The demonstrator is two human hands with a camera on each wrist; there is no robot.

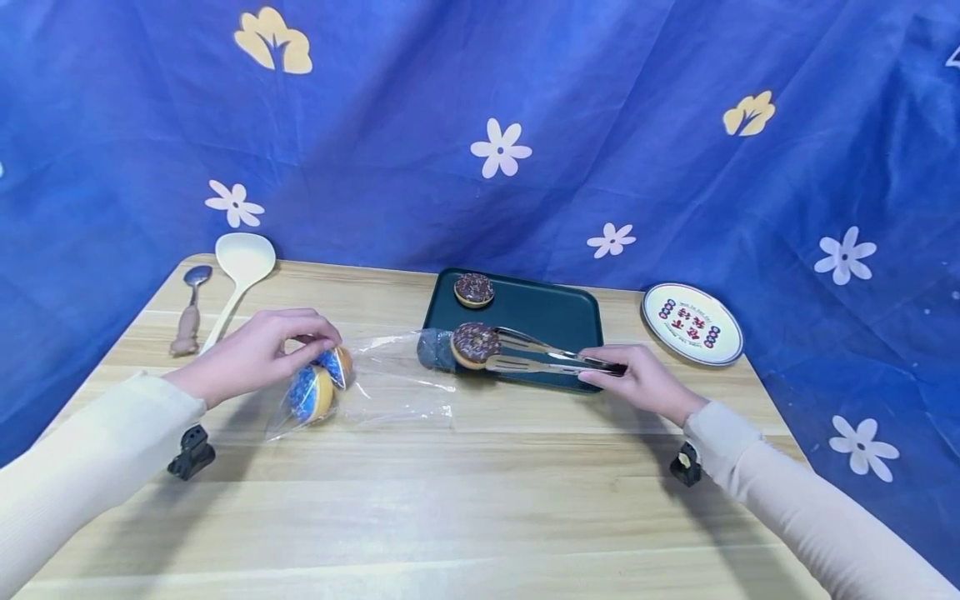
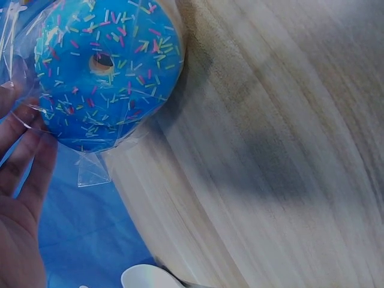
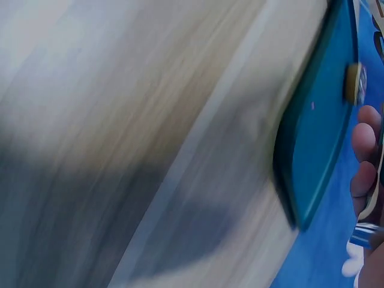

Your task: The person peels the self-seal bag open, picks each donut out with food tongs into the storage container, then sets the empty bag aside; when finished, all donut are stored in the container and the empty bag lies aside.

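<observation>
My left hand grips the end of a clear plastic bag that holds two blue-iced donuts. Up close in the left wrist view, one blue donut shows colored sprinkles through the film, with fingertips at its edge. My right hand holds metal tongs with dark handles. A chocolate-iced donut with sprinkles is clamped in their tips, over the near left corner of a dark green tray. The bag's mouth end overlaps that corner beside this donut. Another chocolate donut lies at the tray's far left.
A white ladle and a spoon with a pinkish handle lie at the table's far left. Near the right edge sits a white plate with red lettering. A blue flowered cloth hangs behind the wooden table.
</observation>
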